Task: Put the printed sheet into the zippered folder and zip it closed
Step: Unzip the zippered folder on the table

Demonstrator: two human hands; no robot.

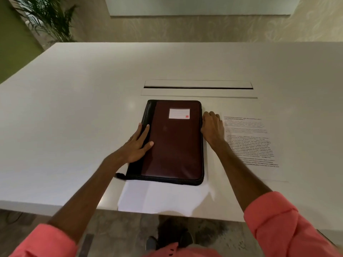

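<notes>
1. One view is available to me, the head camera; it looks down on a white table [74, 108] with both of my hands on a zippered folder [174, 145].
2. Folder status: it lies flat and closed near the table's front edge, maroon cover up, black spine on the left. A white label [179, 113] sits near the top of the cover. A black zipper pull [120, 176] projects from the lower left corner.
3. Left hand [138, 143]: it rests flat on the spine side, fingers spread and extended, thumb on the cover. It grasps nothing; the palm only lies on the folder.
4. Right hand [212, 127]: it is placed against the folder's right edge, fingers curled down toward the zipper track. I cannot tell whether the fingers pinch anything, because the knuckles hide the fingertips.
5. Printed sheet [250, 145]: it lies flat on the table just right of the folder, outside it, text side up. My right wrist crosses over its left margin.
6. Blank white paper [163, 197] lies under the folder's front edge and reaches the table's front lip.
7. Behind the folder, a long cable slot [197, 87] is recessed in the tabletop.
8. Both sleeves [274, 219] are coral and rolled up to the forearm.
</notes>
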